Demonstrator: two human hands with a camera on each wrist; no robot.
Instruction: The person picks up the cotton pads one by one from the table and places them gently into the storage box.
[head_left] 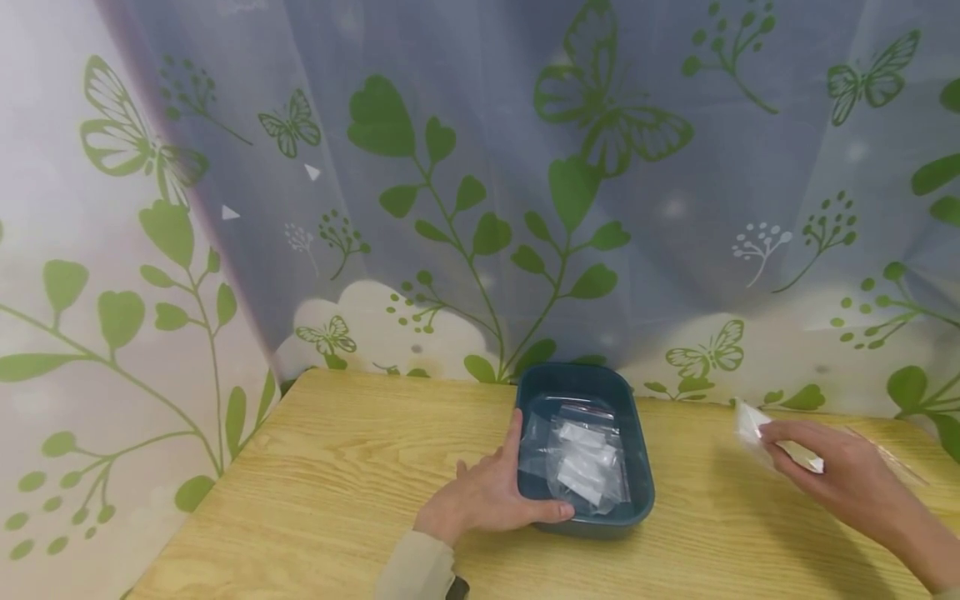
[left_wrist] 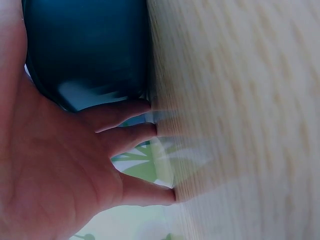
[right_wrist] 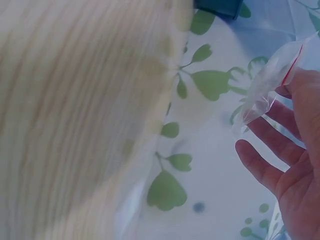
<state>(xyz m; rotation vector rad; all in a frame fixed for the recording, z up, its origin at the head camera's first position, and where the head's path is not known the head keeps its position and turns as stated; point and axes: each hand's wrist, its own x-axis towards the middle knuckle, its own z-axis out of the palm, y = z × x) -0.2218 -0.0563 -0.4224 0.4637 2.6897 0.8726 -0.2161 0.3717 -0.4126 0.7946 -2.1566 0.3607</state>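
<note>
A dark blue plastic bin [head_left: 641, 467] stands on the table, holding several clear zip bags [head_left: 588, 467] with white pieces inside. My left hand [head_left: 491, 496] is spread against the bin's near left corner, the thumb lying over the front rim. In the left wrist view, the straight lower fingers [left_wrist: 150, 196] reach down to the tabletop beside the bin. Off to the right, my right hand [head_left: 843, 471] pinches a small clear zip bag [right_wrist: 267, 82] between thumb and fingers, above the table. A red line runs along the bag's edge.
The wood-grain table [head_left: 360, 467] backs onto a curtain [head_left: 465, 275] printed with green leaves and butterflies. Another clear plastic edge [head_left: 892, 458] shows behind the right hand. A pale patterned cloth [head_left: 97, 333] hangs at the left.
</note>
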